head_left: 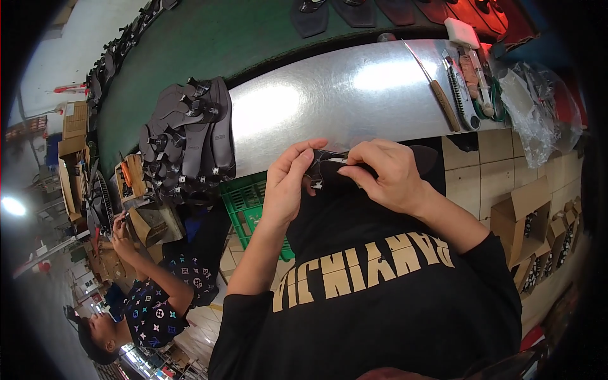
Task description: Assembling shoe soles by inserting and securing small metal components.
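Observation:
A black sandal [425,159] is held in front of my body, its sole reaching out to the right past my right hand. My left hand [290,179] is closed around the sandal's left end, beside a shiny dark strap with a pale piece at its lower edge. My right hand [387,175] is closed too, thumb and index finger pinched together at the strap. What lies between those two fingertips is too small to make out. To the left, a pile of dark sandals [190,136] with shiny straps lies at the edge of the metal worktop [304,95].
A wooden-handled awl [443,104], a utility knife [467,107] and a clear plastic bag [538,104] lie at the right. Dark soles [358,12] line the green belt [209,38]. Below are a green crate [244,209] and cardboard boxes [525,221]. A co-worker [152,304] works at the left.

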{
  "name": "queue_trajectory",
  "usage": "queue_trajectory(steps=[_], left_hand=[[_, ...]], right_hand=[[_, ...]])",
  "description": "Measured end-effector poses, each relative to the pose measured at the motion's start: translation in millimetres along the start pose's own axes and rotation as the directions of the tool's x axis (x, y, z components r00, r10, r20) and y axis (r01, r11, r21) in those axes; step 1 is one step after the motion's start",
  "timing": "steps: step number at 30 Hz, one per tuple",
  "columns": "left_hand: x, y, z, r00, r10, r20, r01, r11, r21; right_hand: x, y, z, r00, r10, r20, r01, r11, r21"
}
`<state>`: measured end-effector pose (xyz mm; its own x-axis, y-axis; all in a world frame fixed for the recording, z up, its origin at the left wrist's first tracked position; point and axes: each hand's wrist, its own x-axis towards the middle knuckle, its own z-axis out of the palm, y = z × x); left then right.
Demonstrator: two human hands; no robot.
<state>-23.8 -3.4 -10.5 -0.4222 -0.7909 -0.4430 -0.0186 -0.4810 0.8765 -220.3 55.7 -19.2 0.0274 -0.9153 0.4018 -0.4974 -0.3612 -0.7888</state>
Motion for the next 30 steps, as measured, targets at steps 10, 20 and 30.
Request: queue_trajectory(steps=[10,20,30], left_hand=[[1,-9,5,1.000,-0.009,0.001,0.009,0.985,0.173],[-10,5,11,0.999,-0.034,-0.017,0.038,0.962,0.270],[-17,24,6,0.935,0.353,-0.034,-0.344,0.926,0.156]], right_hand=[[-6,0,6,0.997,0.069,0.019,-0.069,0.998,0.008],[-8,2,1,0.965,0.227,0.129,-0.252,0.937,0.241],[42,-6,-43,0.983,0.150,0.103,-0.175,0.936,0.305]])
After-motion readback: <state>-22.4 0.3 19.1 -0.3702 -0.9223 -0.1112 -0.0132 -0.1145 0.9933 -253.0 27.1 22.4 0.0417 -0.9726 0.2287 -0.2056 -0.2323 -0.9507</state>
